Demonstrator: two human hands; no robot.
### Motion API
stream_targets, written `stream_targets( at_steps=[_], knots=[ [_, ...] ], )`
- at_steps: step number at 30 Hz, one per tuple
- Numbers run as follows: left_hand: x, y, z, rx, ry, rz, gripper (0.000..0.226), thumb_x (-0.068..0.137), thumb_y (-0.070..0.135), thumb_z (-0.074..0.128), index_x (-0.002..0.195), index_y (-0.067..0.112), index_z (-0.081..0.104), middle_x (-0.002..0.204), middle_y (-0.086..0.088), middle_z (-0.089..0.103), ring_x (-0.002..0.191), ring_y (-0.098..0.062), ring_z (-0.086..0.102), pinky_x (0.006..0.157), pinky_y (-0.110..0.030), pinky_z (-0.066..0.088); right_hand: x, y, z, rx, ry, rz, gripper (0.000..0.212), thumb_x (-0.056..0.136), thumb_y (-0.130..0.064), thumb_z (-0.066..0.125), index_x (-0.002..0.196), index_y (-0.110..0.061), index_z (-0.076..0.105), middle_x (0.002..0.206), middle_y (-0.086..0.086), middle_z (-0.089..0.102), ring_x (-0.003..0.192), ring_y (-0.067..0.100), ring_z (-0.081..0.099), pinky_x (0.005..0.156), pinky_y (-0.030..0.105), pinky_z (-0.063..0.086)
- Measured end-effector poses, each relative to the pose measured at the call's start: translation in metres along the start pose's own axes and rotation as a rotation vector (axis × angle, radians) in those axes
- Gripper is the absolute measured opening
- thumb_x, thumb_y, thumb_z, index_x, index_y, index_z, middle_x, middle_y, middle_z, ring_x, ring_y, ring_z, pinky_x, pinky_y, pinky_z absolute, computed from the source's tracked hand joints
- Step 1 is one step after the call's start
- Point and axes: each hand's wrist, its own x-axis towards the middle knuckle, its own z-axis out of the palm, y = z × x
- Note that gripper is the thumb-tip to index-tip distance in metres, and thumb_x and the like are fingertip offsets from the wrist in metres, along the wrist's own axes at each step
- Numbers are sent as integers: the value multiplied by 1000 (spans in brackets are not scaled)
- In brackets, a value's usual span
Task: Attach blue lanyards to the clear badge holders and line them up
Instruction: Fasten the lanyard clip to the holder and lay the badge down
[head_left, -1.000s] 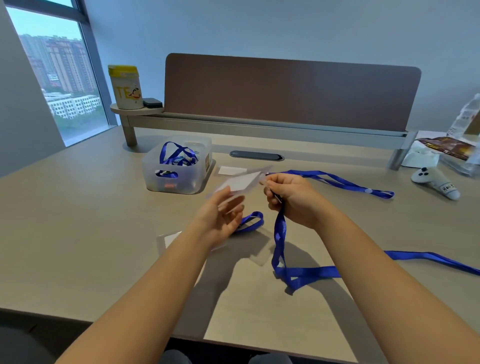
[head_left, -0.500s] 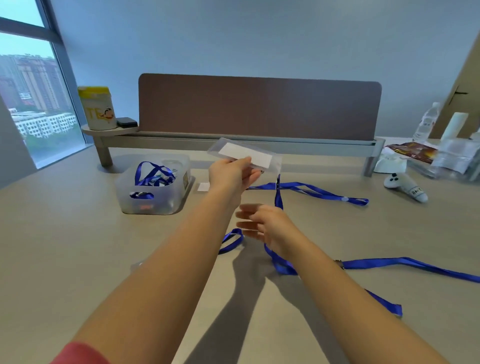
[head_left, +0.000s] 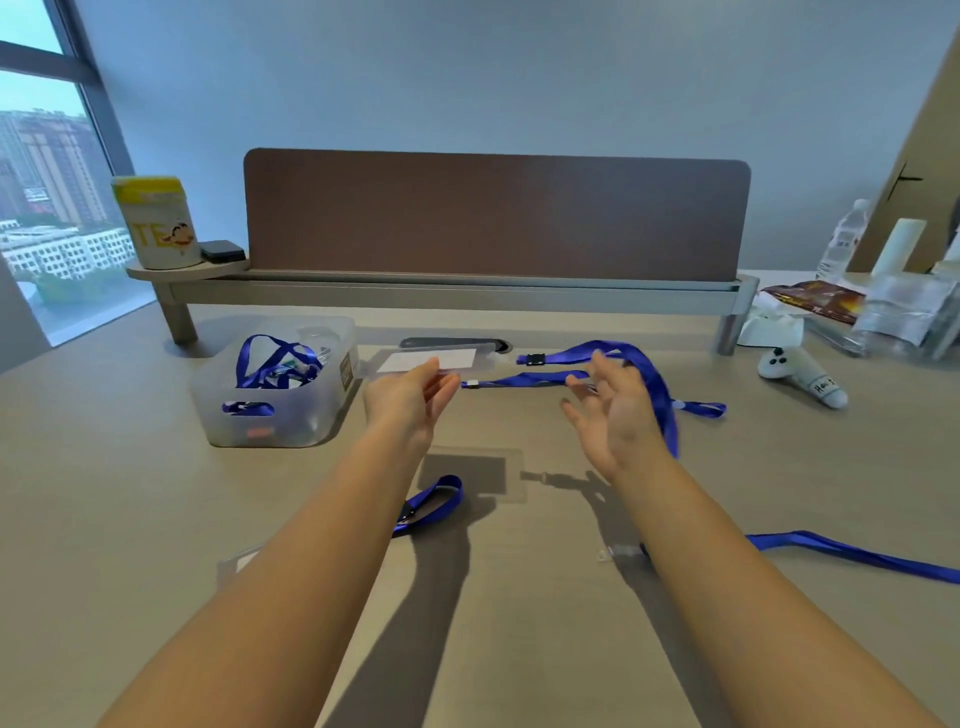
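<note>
My left hand (head_left: 410, 402) is raised above the desk and pinches a clear badge holder (head_left: 431, 360) with a white card inside. A blue lanyard (head_left: 524, 381) runs from the holder's right end to my right hand (head_left: 615, 421), then loops behind that hand. The right hand's fingers are spread, with the strap caught at the fingertips and held in the air. Another blue lanyard (head_left: 852, 556) lies on the desk at the right. A short blue loop (head_left: 434, 501) lies under my left forearm. Two more clear holders (head_left: 506, 470) (head_left: 236, 564) lie flat on the desk.
A translucent bin (head_left: 317, 415) with more blue lanyards stands at the left. Behind it are a brown divider panel (head_left: 493, 218) and a yellow canister (head_left: 156, 223). A white controller (head_left: 800, 374), a water bottle (head_left: 841, 239) and plastic bags (head_left: 904, 312) crowd the far right.
My left hand lowered the badge holder and brought it level. My right hand rose and went right, and the strap that hung down from the holder now stretches sideways between both hands.
</note>
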Motion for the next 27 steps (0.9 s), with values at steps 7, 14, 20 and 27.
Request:
stream_targets(
  at_steps=[7,14,20,27],
  knots=[
    [24,-21,21,107,-27,-13,17,87,3,54,102,-4,56,75,-10,58,66,-16,60,48,-16,55,42,-44,-36,28,301,0,23,95,-18,43,74,-12,49,85,5,63,75,14,59,90,32,43],
    [43,-27,67,109,-101,-58,8,87,10,55,83,3,58,78,-8,60,69,-15,63,56,-18,55,79,-86,-47,-254,526,-310,19,95,-13,42,83,-17,57,68,-4,55,66,7,52,71,25,48],
    [64,-37,49,67,-74,-82,9,88,8,54,84,0,57,75,-9,59,67,-15,62,55,-17,56,96,-61,-41,-261,528,-302,25,97,-11,35,82,-16,53,65,-3,56,64,7,54,73,27,49],
    [98,-50,-18,152,157,-114,18,87,5,54,104,-1,56,76,-8,58,67,-16,59,51,-18,55,115,35,-36,-48,464,177,31,93,3,30,68,-6,47,71,9,54,66,20,54,80,37,50]
  ],
)
